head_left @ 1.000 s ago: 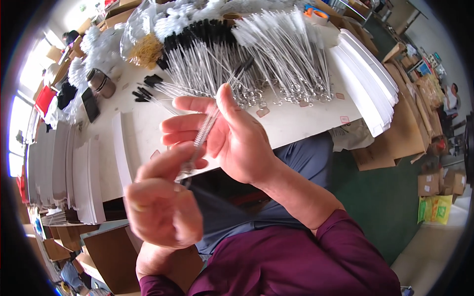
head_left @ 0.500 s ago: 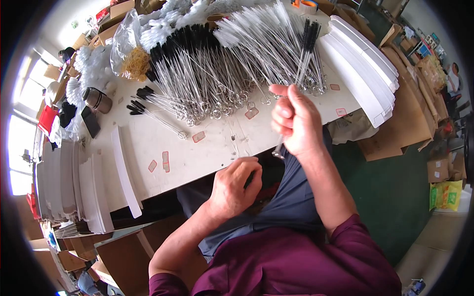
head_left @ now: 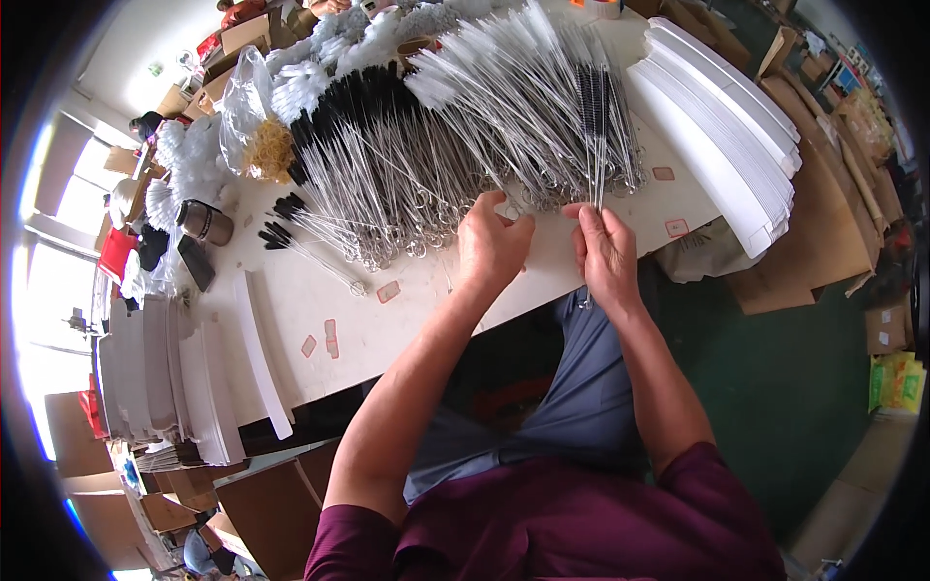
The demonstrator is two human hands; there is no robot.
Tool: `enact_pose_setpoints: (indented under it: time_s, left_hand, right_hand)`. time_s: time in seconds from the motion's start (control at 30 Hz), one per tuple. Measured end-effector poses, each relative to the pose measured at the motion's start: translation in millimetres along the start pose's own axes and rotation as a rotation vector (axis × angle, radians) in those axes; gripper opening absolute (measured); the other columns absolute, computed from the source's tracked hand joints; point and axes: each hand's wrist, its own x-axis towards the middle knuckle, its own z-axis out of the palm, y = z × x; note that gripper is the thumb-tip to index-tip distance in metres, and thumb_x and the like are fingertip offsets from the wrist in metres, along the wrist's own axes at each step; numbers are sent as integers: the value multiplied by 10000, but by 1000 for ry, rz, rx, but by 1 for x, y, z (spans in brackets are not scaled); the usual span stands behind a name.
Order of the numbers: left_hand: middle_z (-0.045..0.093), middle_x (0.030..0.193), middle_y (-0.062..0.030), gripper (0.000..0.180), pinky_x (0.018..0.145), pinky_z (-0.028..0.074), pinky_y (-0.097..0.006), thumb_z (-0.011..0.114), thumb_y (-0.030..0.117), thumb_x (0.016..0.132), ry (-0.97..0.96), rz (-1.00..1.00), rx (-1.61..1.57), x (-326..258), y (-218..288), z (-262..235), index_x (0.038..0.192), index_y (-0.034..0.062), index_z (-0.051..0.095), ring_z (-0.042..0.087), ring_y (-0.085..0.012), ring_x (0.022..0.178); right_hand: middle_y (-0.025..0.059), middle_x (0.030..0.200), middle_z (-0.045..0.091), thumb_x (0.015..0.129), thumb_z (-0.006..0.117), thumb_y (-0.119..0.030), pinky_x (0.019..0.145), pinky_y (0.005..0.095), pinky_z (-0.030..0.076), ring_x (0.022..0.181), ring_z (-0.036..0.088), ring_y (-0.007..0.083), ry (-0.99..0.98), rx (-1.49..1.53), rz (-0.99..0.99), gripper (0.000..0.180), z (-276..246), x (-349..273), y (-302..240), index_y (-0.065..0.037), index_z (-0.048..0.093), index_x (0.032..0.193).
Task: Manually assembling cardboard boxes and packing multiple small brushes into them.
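My right hand (head_left: pixel 608 259) is closed around the wire handles of a few black-bristled bottle brushes (head_left: pixel 594 111). They stand upright from the fist, with their ring ends showing below it. My left hand (head_left: pixel 492 242) is at the near ends of the brush pile, its fingers curled beside some wire rings. Whatever may be between its fingertips is hidden. White-bristled brushes (head_left: pixel 494 63) lie in a heap beyond both hands. To their left is a heap of black-bristled brushes (head_left: pixel 363 111), rings toward me.
A few black brushes (head_left: pixel 281 232) lie apart at the left. White card strips are stacked at the right (head_left: pixel 717 126) and left (head_left: pixel 203 387) of the table (head_left: pixel 426 305). A flask (head_left: pixel 205 223) and a plastic bag of yellow rubber bands (head_left: pixel 266 150) stand at the far left.
My left hand has gone forward from the table's front edge to the brush rings. My right hand has shifted slightly right and toward me, still holding the black brushes.
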Motion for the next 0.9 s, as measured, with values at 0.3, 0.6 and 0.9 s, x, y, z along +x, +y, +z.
enact_pose_setpoints:
  time_s: [0.3, 0.6, 0.9]
  left_hand:
    - [705, 871, -180, 277, 536, 608, -344, 661, 119, 919, -34, -318, -598, 7, 19, 13, 1104, -85, 629, 711, -232, 659]
    - [671, 888, -157, 214, 603, 620, -372, 634, 134, 955, -10, -288, -880, 5, 29, -24, 1068, -46, 655, 690, -251, 691]
    - [661, 754, -126, 250, 574, 614, -371, 585, 241, 1025, -22, -195, -744, -1, 36, -70, 901, 25, 601, 682, -226, 628]
  right_hand:
    - [-49, 634, 473, 1117, 492, -273, 495, 220, 311, 544, 399, 26, 10, 70, 1, 313, -4, -4, 1, -26, 679, 1073]
    - [-26, 648, 504, 1116, 493, -264, 436, 218, 320, 479, 404, 34, -29, 178, 94, 318, 1, 1, -10, -9, 661, 1028]
    - [134, 879, 676, 1082, 517, -250, 769, 343, 625, 772, 694, 208, -184, 370, 185, 333, 62, 83, -30, 41, 637, 972]
